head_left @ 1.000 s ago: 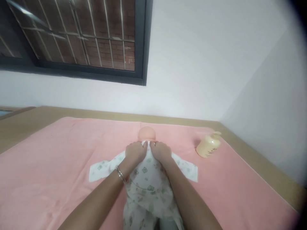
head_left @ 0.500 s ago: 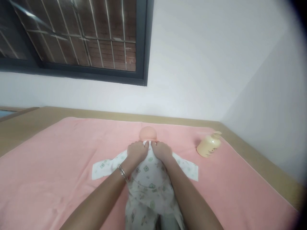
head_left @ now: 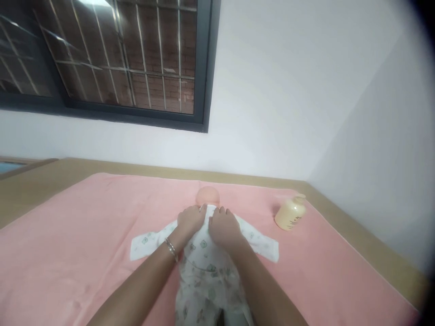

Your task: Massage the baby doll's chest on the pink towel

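Observation:
A doll lies on its back, its bare round head (head_left: 208, 195) away from me. It wears a white baby garment (head_left: 203, 246) with a small green print, both sleeves spread out sideways. My left hand (head_left: 192, 220), with a silver bracelet at the wrist, is closed on the left side of the garment's neckline. Across from it, my right hand (head_left: 224, 227) rests on the chest just below the collar, fingers forward and thumb apart. My forearms and hands cover parts of the garment. Its lower end is blurred at the bottom of the view.
A cream pump bottle (head_left: 290, 213) stands to the right on a pink sheet (head_left: 102, 217). The sheet lies over a wooden surface (head_left: 50, 181) that meets a white wall (head_left: 261, 113). A dark-framed window (head_left: 204, 90) with metal bars is at upper left.
My right hand has shifted from pinching the collar to lying on the chest near it. The left hand stays at the neckline. The view has tilted slightly upward.

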`<state>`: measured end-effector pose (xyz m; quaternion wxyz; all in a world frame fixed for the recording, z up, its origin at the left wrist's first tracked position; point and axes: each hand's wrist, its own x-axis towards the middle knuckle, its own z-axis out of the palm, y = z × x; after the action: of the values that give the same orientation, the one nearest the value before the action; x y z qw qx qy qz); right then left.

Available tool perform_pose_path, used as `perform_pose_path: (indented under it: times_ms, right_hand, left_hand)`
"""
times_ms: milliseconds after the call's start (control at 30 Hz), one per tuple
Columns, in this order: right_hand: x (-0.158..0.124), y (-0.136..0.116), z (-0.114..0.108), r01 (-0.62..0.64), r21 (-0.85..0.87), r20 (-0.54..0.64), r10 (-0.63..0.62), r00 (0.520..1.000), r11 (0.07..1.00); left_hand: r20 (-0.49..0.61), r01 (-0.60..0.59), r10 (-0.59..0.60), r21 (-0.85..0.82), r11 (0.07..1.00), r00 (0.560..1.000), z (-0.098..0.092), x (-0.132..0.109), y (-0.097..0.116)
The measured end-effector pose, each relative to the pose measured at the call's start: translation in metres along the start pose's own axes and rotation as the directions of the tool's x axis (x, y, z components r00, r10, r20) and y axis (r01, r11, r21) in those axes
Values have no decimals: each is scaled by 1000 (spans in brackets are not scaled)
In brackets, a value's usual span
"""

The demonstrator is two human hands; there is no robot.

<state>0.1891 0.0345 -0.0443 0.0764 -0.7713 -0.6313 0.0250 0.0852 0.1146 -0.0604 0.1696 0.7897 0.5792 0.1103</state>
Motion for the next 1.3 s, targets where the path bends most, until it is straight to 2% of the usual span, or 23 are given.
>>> perform_pose_path:
  times_ms: [100, 267, 367, 500, 633, 700, 767, 900, 967, 1067, 1167, 1233, 1300]
  right_hand:
    - [9, 4, 4, 14, 12, -52, -14, 999, 1000]
    - [41, 44, 14, -183, 270, 126, 154, 980, 945]
    - [43, 57, 13, -186, 314, 153, 144, 978, 931]
    - [24, 46, -4, -61, 231, 169, 21, 985, 971]
    - [9, 34, -20, 68, 189, 150, -97, 984, 980]
    - [11, 34, -19, 60, 209, 142, -91, 986, 976]
    - [20, 38, -13, -21, 247, 147, -16, 989, 969]
    - [33, 44, -2, -227, 269, 219, 170, 961, 936]
    - [31, 40, 0, -203, 217, 214, 157, 964, 955]
    - [20, 26, 0, -51, 99, 92, 42, 995, 994]
    - [15, 15, 2, -25, 21, -30, 25, 999, 999]
    - [18, 17, 3, -28, 5, -16, 28, 999, 1000]
    - [21, 21, 2, -37, 14, 39, 37, 999, 999]
  left_hand:
    - [-41, -17, 21, 86, 996, 999, -2, -12, 5]
    - [-171, -157, 228, 350, 923, 959, 10, -56, 17]
    - [-179, -212, 294, 371, 904, 939, 17, -70, 22]
    - [-196, -196, 249, 254, 947, 948, 8, -52, 14]
    - [-111, -74, 90, 148, 986, 990, -6, -24, 0]
    - [-80, -19, 32, 148, 989, 996, -8, -23, -1]
    - [-93, -32, 50, 191, 981, 994, -7, -32, 4]
    - [-148, -238, 291, 295, 925, 945, -1, -53, 18]
    - [-148, -265, 315, 284, 922, 937, -2, -51, 20]
    - [-92, -155, 173, 176, 972, 981, -7, -34, 13]
    - [-68, -54, 62, 116, 992, 996, -6, -24, 9]
    - [-129, -76, 98, 166, 983, 987, 0, -27, 11]
    - [-195, -139, 185, 228, 964, 963, 6, -35, 16]
